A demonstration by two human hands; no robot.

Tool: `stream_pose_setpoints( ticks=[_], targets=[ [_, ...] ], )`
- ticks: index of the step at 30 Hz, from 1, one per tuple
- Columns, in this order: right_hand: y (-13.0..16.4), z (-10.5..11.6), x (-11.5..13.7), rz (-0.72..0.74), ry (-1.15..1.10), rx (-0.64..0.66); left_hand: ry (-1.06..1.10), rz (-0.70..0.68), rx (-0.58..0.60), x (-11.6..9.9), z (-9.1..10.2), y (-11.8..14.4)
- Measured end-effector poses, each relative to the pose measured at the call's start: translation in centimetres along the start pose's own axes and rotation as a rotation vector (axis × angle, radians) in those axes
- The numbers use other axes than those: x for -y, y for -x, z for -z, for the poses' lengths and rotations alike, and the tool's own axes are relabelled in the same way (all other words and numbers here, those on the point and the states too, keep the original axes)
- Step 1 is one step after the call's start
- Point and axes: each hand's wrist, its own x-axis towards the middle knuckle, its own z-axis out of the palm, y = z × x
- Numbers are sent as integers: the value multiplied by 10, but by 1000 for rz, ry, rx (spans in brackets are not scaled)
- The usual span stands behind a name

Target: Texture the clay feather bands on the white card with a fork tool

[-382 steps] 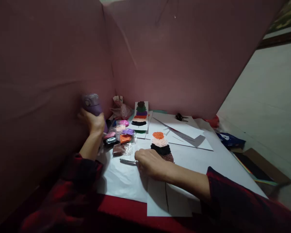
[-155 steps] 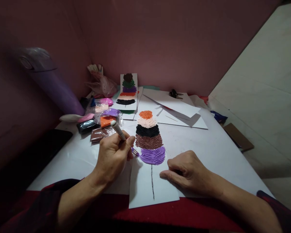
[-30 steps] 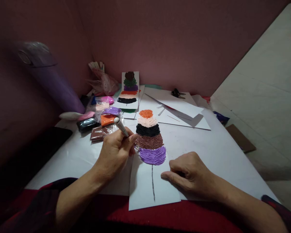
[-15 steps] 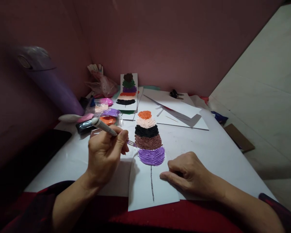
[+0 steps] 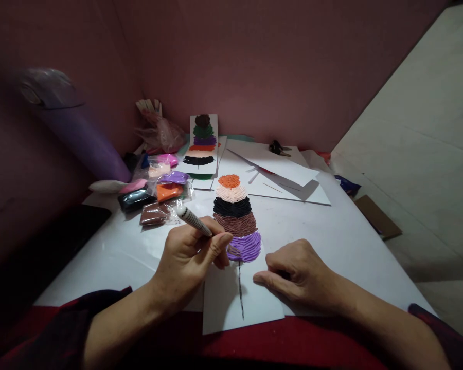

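My left hand (image 5: pixel 195 252) grips a small fork (image 5: pixel 194 221) with a pale, patterned handle, its fingers closed round it. The fork's tines lie over the purple clay band (image 5: pixel 249 247), apparently touching it. This band is the lowest of several textured clay bands on a white card (image 5: pixel 224 308); brown, black, pale peach and orange ones sit above. A dark drawn line (image 5: pixel 241 293) runs down from the purple clay. My right hand (image 5: pixel 299 275) rests at the card's right edge, fingers curled in and thumb on the card, with nothing visible in it.
Clay packets (image 5: pixel 160 213) in several colours lie at left, near a purple bottle (image 5: pixel 85 133). A second card with clay bands (image 5: pixel 203 146) leans at the back. Folded white paper (image 5: pixel 278 167) and keys (image 5: pixel 279 148) lie behind, right of it. A brown board (image 5: pixel 378 217) is at right.
My left hand has moved right and slightly down with the fork, from the left edge of the clay onto the purple band. The brown clay packet is now uncovered. My right hand stays put.
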Motion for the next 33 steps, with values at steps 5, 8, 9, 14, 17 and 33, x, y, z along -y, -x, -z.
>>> stream_pose_setpoints(
  ticks=[5,8,9,14,17,33],
  targets=[
    [0,0,0,4,0,-10,-15,41,52,4,-3,0],
    [0,0,0,2,-1,-11,-29,39,62,6,-2,0],
    [1,0,0,3,-2,-11,-41,32,67,7,-2,0],
    [2,0,-1,-2,6,-12,-108,-17,89,9,0,0],
    [2,-1,-1,1,2,-15,-129,-4,90,8,2,1],
    [1,-1,0,7,16,-14,-273,69,32,1,10,-1]
  ],
)
